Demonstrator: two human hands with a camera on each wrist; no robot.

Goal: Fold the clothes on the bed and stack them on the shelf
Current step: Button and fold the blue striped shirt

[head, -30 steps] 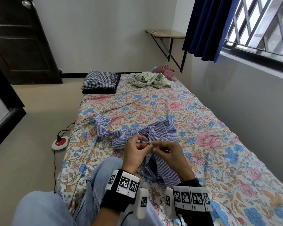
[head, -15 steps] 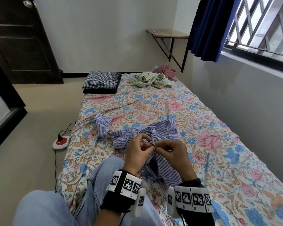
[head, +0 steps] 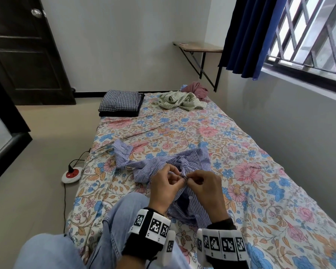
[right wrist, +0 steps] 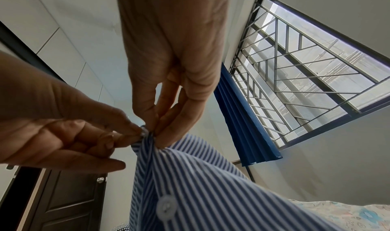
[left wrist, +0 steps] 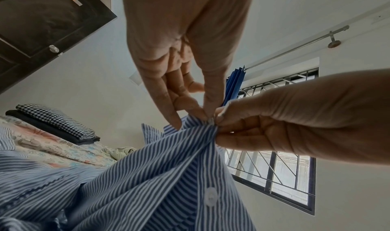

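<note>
Small bedroom with pale walls, a dark door, a barred window with blue curtain (head: 246,33), and a bed (head: 260,191) under a floral sheet. Seated at the near end, knee in jeans (head: 109,220) on the mattress.

Blue striped shirt (head: 157,166) spread across the middle of the bed, its front edge lifted. Left hand (head: 166,183) with thumb and forefinger pinching one side of the placket; right hand (head: 206,183) pinching the other side, fingertips of both meeting at a small button. Other fingers loosely curled. Second white button (left wrist: 211,196) lower down, looking already fastened.

Likely step: buttoning up before folding. To do well: keep the placket taut, tilt the button edge-on, ease through the hole, then lay flat and smooth out wrinkles.

Further up the bed: checked folded stack (head: 120,102) near the left corner, crumpled green striped garment (head: 179,100) and a pink garment (head: 199,89) waiting. Wall shelf (head: 198,46) beyond, well apart from the shirt.

No brand or readable wording anywhere; only black-and-white square code markers on both wristbands (head: 151,224).
</note>
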